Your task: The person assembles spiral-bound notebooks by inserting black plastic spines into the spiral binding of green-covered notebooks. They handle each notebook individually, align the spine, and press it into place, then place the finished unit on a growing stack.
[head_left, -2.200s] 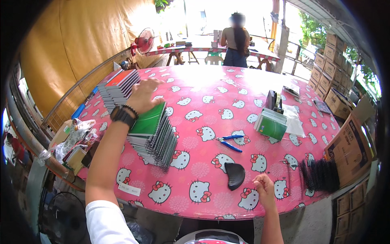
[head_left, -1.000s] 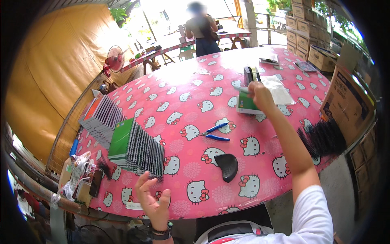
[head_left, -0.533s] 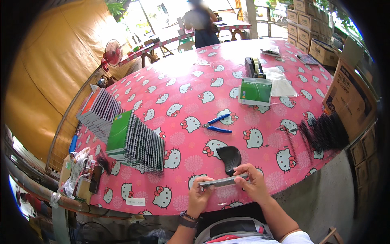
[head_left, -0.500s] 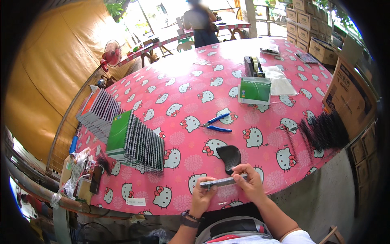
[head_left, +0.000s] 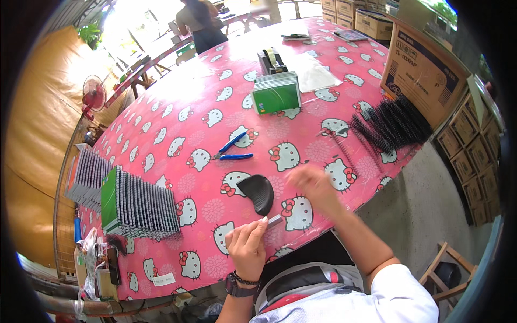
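Observation:
My left hand (head_left: 246, 245) is closed on a thin notebook (head_left: 274, 221), which is seen edge-on with most of it hidden by the fingers. My right hand (head_left: 315, 185) is off the notebook, above the table to its right; its fingers are smeared by motion. Just beyond my left hand lies a black, crescent-shaped ribbed piece (head_left: 259, 194). Farther off are blue-handled pliers (head_left: 235, 153), their handles spread. Black spiral binding coils (head_left: 390, 124) are heaped at the right, and a few single coils (head_left: 342, 148) lie nearer my right hand.
Stacked spiral notebooks with green covers (head_left: 142, 207) stand at the left, beside another stack (head_left: 86, 175). More green notebooks (head_left: 277, 97) sit near a tape dispenser (head_left: 272, 61). A cardboard box (head_left: 425, 75) borders the right edge. A person (head_left: 202, 24) stands beyond the pink-covered table (head_left: 177, 124).
My right hand has let go of the notebook and moved away to the right and forward. My left hand still holds it. The view has turned to the right.

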Demonstrator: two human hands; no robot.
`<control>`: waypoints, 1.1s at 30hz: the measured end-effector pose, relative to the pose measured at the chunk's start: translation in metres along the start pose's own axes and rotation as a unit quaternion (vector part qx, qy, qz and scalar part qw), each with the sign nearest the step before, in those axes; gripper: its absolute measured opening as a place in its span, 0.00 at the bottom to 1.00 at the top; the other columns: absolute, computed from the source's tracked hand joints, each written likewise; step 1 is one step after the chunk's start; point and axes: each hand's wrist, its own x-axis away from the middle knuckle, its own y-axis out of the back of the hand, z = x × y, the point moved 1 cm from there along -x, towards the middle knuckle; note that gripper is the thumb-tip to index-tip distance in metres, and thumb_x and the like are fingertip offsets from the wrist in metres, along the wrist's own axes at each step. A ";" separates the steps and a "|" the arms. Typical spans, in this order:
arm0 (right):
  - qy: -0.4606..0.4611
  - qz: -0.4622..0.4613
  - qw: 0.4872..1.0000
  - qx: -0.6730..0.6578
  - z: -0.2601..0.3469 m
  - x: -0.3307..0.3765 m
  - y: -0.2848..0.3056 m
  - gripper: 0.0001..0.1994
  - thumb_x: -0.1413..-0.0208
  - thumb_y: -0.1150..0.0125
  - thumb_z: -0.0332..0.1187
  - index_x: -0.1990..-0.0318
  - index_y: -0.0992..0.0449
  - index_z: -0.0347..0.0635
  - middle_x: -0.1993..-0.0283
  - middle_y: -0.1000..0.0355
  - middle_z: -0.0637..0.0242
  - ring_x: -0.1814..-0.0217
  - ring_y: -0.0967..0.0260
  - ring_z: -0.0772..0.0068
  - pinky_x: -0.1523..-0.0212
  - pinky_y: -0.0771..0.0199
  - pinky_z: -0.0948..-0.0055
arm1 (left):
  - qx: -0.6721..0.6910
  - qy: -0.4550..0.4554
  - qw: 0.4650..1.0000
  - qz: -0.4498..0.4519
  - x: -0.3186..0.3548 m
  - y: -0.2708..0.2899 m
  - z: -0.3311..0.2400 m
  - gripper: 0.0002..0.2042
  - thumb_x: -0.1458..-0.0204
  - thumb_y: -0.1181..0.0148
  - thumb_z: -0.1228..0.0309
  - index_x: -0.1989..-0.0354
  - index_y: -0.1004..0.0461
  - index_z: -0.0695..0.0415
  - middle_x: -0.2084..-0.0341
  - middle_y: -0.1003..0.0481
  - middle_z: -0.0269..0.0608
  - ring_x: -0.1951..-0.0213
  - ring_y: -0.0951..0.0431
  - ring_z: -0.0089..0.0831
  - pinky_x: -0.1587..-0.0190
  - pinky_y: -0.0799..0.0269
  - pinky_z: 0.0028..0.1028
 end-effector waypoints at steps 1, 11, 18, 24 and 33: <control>0.048 -0.054 0.995 0.074 -0.003 -0.016 0.029 0.08 0.42 0.41 0.32 0.63 0.22 0.36 0.67 0.25 0.65 0.64 0.29 0.78 0.63 0.29 0.75 | 0.005 -0.005 1.000 -0.002 0.000 0.001 0.000 0.13 0.54 0.42 0.78 0.59 0.20 0.53 0.67 0.22 0.32 0.65 0.25 0.28 0.59 0.38 0.29; -0.006 0.007 0.971 0.240 0.019 -0.046 0.082 0.11 0.47 0.42 0.24 0.56 0.24 0.39 0.61 0.30 0.60 0.57 0.31 0.65 0.57 0.30 0.68 | 0.044 -0.031 0.998 0.020 -0.012 0.018 0.025 0.13 0.55 0.43 0.78 0.61 0.20 0.52 0.67 0.21 0.34 0.65 0.24 0.31 0.60 0.36 0.30; 0.052 0.274 0.958 0.071 0.045 0.009 0.008 0.15 0.45 0.40 0.26 0.49 0.25 0.41 0.65 0.29 0.65 0.65 0.31 0.74 0.63 0.31 0.75 | 0.073 -0.018 0.996 0.053 -0.012 0.019 0.034 0.14 0.58 0.40 0.81 0.61 0.20 0.53 0.66 0.21 0.33 0.64 0.24 0.31 0.60 0.36 0.29; 0.058 0.263 0.962 0.042 0.033 0.011 -0.001 0.09 0.47 0.40 0.25 0.58 0.25 0.38 0.65 0.28 0.63 0.65 0.29 0.69 0.63 0.30 0.72 | 0.078 -0.022 0.995 0.058 -0.011 0.020 0.032 0.14 0.58 0.41 0.81 0.62 0.20 0.52 0.66 0.21 0.33 0.64 0.24 0.31 0.58 0.36 0.29; 0.053 0.343 0.936 0.053 0.035 0.004 -0.005 0.06 0.43 0.45 0.26 0.60 0.26 0.36 0.63 0.28 0.58 0.61 0.28 0.56 0.60 0.28 0.65 | 0.086 -0.025 0.994 0.069 -0.012 0.021 0.030 0.14 0.58 0.41 0.81 0.62 0.20 0.52 0.67 0.21 0.32 0.64 0.24 0.31 0.58 0.35 0.30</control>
